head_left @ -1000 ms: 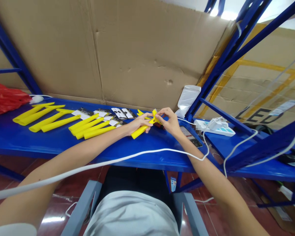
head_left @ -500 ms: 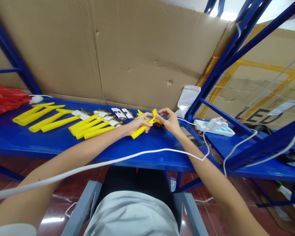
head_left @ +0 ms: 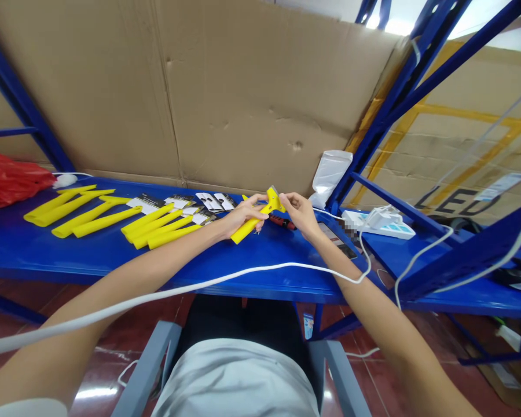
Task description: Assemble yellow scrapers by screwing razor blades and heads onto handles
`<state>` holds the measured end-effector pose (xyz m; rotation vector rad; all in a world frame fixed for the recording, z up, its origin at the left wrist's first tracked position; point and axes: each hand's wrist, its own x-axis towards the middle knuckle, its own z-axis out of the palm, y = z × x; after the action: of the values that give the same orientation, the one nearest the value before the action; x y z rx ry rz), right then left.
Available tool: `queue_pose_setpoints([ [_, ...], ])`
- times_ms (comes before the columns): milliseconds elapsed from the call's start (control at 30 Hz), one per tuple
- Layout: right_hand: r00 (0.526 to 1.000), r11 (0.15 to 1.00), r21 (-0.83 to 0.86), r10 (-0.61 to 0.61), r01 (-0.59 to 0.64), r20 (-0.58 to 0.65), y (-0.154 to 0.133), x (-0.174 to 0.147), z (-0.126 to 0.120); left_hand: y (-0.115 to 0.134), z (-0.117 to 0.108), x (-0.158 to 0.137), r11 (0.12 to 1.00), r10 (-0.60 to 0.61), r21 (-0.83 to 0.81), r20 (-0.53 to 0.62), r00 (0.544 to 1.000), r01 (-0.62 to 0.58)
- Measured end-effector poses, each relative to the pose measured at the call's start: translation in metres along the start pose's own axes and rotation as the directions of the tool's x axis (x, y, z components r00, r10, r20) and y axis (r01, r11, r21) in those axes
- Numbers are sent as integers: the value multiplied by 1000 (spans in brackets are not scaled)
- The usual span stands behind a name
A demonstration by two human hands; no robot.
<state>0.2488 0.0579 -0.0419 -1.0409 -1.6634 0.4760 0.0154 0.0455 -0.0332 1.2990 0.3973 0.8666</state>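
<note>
A yellow scraper [head_left: 245,230] with a wide head is held at its handle by my left hand [head_left: 244,215], fingers wrapped around it. The head points up and away from me, with a greyish strip along its far edge. My right hand [head_left: 301,213] pinches the right corner of that head between thumb and fingers. Behind and below the hands lies a red and black tool [head_left: 283,222], probably a screwdriver, partly hidden. Left of my left hand, several yellow scrapers [head_left: 106,220] rest in a row on the blue table. Some lie beside black-and-white cards [head_left: 146,202].
A phone [head_left: 336,238] lies beneath my right forearm. Beyond it sits a white power strip [head_left: 380,225] with plugs. A white cable [head_left: 200,285] crosses in front of both arms. Cardboard stands behind the blue table [head_left: 226,269]; a red bag [head_left: 13,178] is at the left.
The scraper's head has turned so that its broad face shows more. My right hand has shifted slightly, to the head's right corner, and more of the red tool is visible.
</note>
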Motion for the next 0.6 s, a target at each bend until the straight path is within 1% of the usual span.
queue_pose_setpoints([
  [67, 999, 996, -90, -29, 27, -19, 3, 1, -4, 4, 0, 1, 1000, 30, -4, -47, 998, -30],
  [133, 999, 980, -192, -50, 48, -6, 8, 2, -9, 9, 0, 1, 998, 62, -2, -98, 993, -63],
  [233, 996, 940, -335, -37, 61, 77, 16, 1, -15, 16, -3, 1, 994, 105, -24, -157, 982, -110],
  [333, 982, 896, -437, 3, 81, 188, 24, -2, -17, 24, -7, 1, 988, 131, -52, -188, 973, -144],
  [467, 955, 863, -489, 28, 126, 296, 27, -7, -16, 29, -9, 1, 984, 152, -60, -215, 965, -169],
  [533, 949, 859, -491, 18, 147, 316, 26, -8, -14, 27, -10, 2, 984, 154, -56, -232, 960, -172],
  [600, 952, 859, -486, -5, 160, 306, 24, -8, -12, 24, -12, 4, 984, 154, -44, -262, 953, -171],
])
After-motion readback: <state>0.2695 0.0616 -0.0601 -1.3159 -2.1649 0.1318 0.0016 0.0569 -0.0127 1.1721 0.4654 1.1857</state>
